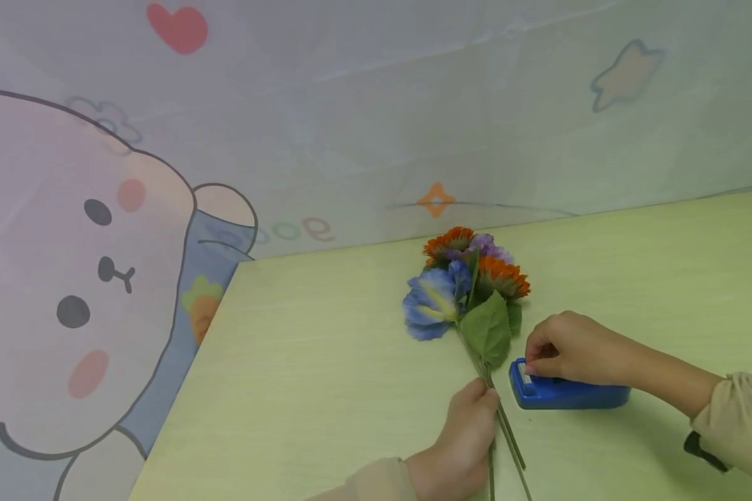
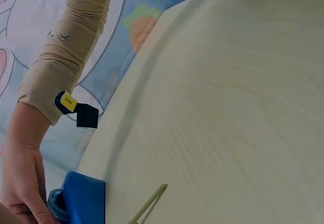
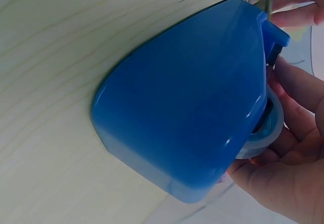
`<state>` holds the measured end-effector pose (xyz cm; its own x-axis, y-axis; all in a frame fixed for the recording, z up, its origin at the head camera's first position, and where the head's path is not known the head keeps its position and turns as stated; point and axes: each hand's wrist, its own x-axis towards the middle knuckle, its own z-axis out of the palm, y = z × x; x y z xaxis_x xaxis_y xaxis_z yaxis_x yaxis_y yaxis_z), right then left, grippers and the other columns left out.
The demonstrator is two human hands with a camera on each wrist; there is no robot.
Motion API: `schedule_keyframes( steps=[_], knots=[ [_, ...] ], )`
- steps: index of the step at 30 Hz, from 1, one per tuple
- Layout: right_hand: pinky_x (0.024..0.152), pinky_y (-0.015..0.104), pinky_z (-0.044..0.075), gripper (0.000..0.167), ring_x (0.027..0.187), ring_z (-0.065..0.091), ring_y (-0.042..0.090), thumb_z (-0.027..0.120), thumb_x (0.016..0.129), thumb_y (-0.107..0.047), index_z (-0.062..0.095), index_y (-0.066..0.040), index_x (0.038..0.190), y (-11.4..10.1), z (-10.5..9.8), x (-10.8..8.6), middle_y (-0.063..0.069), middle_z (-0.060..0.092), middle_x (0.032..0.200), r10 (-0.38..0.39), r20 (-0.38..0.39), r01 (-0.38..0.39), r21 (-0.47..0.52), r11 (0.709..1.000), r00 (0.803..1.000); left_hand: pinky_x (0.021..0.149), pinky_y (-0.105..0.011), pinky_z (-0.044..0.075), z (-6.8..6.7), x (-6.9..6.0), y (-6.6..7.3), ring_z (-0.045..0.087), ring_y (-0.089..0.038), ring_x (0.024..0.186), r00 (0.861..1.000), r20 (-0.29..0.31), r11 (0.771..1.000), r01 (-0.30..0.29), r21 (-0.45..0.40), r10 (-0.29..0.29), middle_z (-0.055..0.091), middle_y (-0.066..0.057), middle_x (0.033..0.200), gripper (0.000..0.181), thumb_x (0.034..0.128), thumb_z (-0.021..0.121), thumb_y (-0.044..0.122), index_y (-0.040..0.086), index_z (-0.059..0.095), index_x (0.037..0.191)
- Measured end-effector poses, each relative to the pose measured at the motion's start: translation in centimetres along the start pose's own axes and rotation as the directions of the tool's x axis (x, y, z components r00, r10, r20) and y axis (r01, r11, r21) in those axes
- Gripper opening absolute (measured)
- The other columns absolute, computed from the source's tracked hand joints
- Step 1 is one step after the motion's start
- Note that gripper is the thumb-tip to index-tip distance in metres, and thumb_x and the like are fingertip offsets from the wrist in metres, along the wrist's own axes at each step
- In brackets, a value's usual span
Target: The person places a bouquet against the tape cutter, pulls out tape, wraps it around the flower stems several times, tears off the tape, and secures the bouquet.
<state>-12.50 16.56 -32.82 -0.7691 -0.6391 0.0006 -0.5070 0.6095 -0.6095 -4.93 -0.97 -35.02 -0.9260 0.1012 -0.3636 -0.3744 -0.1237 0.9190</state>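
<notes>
My left hand (image 1: 460, 442) grips the stems of a bunch of artificial flowers (image 1: 485, 327) just below the leaves. The bunch has a blue bloom, orange blooms and a purple one, and its heads point toward the back of the table. Right of the stems stands a blue tape dispenser (image 1: 570, 395) with a roll of clear tape (image 3: 260, 140). My right hand (image 1: 579, 348) is over its cutter end, thumb and fingertips pinching the tape end there. The stem ends (image 2: 149, 204) stick out past my left hand.
The pale wooden table (image 1: 313, 355) meets a hanging cloth (image 1: 351, 125) at its back edge. The cloth carries a printed bear (image 1: 131, 243) at the left. A dark strap (image 1: 705, 451) is on the right sleeve.
</notes>
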Motion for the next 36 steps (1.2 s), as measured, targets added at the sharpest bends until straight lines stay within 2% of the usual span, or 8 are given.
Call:
schedule_keyframes(
  steps=[5, 10, 15, 20, 23, 25, 32, 36],
  knots=[
    [0.050, 0.021, 0.040, 0.013, 0.055, 0.044, 0.000, 0.070, 0.083, -0.015, 0.066, -0.016, 0.071, 0.0, -0.2, 0.0, -0.014, 0.054, 0.064, 0.000, 0.008, 0.000, 0.006, 1.000, 1.000, 0.107, -0.054, 0.016, 0.0, 0.0, 0.2, 0.023, -0.042, 0.132, 0.998, -0.056, 0.999, -0.009, 0.052, 0.012, 0.035, -0.028, 0.137, 0.047, 0.0862, 0.046, -0.003, -0.010, 0.040, 0.132],
    [0.051, 0.021, 0.041, 0.013, 0.056, 0.044, 0.000, 0.071, 0.082, -0.014, 0.065, -0.017, 0.071, 0.0, -0.5, -0.1, -0.013, 0.054, 0.065, -0.009, 0.003, 0.009, 0.004, 1.000, 1.000, 0.097, -0.047, 0.033, -0.1, 0.7, 1.6, 0.041, -0.033, 0.116, 0.987, -0.141, 0.986, -0.061, 0.155, 0.083, 0.044, -0.017, 0.125, 0.043, 0.0766, 0.050, -0.008, 0.003, 0.052, 0.118],
    [0.053, 0.022, 0.042, 0.011, 0.058, 0.046, 0.000, 0.073, 0.080, -0.011, 0.065, -0.015, 0.072, 0.1, -0.4, -0.1, -0.013, 0.056, 0.067, -0.019, 0.003, 0.019, 0.020, 1.000, 1.000, 0.077, -0.028, 0.042, -0.9, 2.1, 3.6, 0.053, -0.016, 0.090, 0.990, 0.057, 0.954, -0.141, 0.266, 0.131, 0.056, -0.005, 0.099, 0.025, 0.0842, 0.051, -0.004, 0.002, 0.057, 0.107],
    [0.054, 0.022, 0.044, 0.010, 0.059, 0.048, 0.000, 0.073, 0.079, -0.009, 0.066, -0.013, 0.073, 0.1, -0.4, -0.2, -0.012, 0.057, 0.068, -0.023, 0.004, 0.023, 0.024, 0.999, 1.000, 0.061, -0.021, 0.042, -1.9, 3.3, 4.6, 0.054, -0.010, 0.065, 0.950, 0.311, 0.796, -0.215, 0.565, 0.036, 0.059, -0.002, 0.073, 0.014, 0.0897, 0.056, 0.005, 0.004, 0.061, 0.102],
    [0.055, 0.022, 0.045, 0.009, 0.060, 0.049, 0.000, 0.073, 0.079, -0.010, 0.067, -0.013, 0.074, 0.1, -0.7, -0.3, -0.012, 0.058, 0.070, -0.020, 0.001, 0.020, 0.010, 1.000, 1.000, 0.056, -0.020, 0.042, -2.0, 4.0, 4.5, 0.054, -0.008, 0.058, 0.926, 0.376, 0.649, -0.299, 0.699, 0.021, 0.059, 0.000, 0.067, 0.011, 0.0923, 0.056, 0.012, 0.005, 0.064, 0.094],
    [0.056, 0.022, 0.046, 0.008, 0.062, 0.051, 0.000, 0.072, 0.080, -0.010, 0.067, -0.014, 0.075, 0.0, -1.0, -0.4, -0.012, 0.059, 0.071, -0.014, -0.004, 0.014, 0.004, 1.000, 1.000, 0.054, -0.020, 0.043, -1.8, 4.4, 4.4, 0.054, -0.008, 0.055, 0.923, 0.385, 0.609, -0.312, 0.729, 0.012, 0.059, 0.001, 0.064, 0.015, 0.0929, 0.057, 0.015, 0.005, 0.065, 0.087],
    [0.069, 0.031, 0.051, 0.016, 0.081, 0.059, 0.011, 0.071, 0.082, -0.022, 0.069, -0.011, 0.093, 0.6, -2.5, -1.7, -0.007, 0.064, 0.090, -0.010, -0.022, 0.009, -0.041, 0.999, 1.000, 0.049, -0.020, 0.044, -1.0, 5.2, 4.5, 0.053, -0.010, 0.050, 0.924, 0.377, 0.663, -0.248, 0.706, -0.057, 0.057, -0.001, 0.057, 0.026, 0.0933, 0.057, 0.016, 0.004, 0.063, 0.071],
    [0.078, 0.042, 0.050, 0.049, 0.101, 0.057, 0.028, 0.075, 0.077, -0.038, 0.062, -0.008, 0.114, 1.6, -2.7, -3.1, 0.004, 0.060, 0.113, 0.025, 0.036, -0.023, -0.061, 0.998, 0.999, 0.049, -0.021, 0.044, -0.6, 5.3, 4.4, 0.053, -0.011, 0.048, 0.920, 0.387, 0.644, -0.261, 0.720, -0.060, 0.057, -0.001, 0.055, 0.028, 0.0930, 0.058, 0.021, 0.004, 0.062, 0.071]
  ],
)
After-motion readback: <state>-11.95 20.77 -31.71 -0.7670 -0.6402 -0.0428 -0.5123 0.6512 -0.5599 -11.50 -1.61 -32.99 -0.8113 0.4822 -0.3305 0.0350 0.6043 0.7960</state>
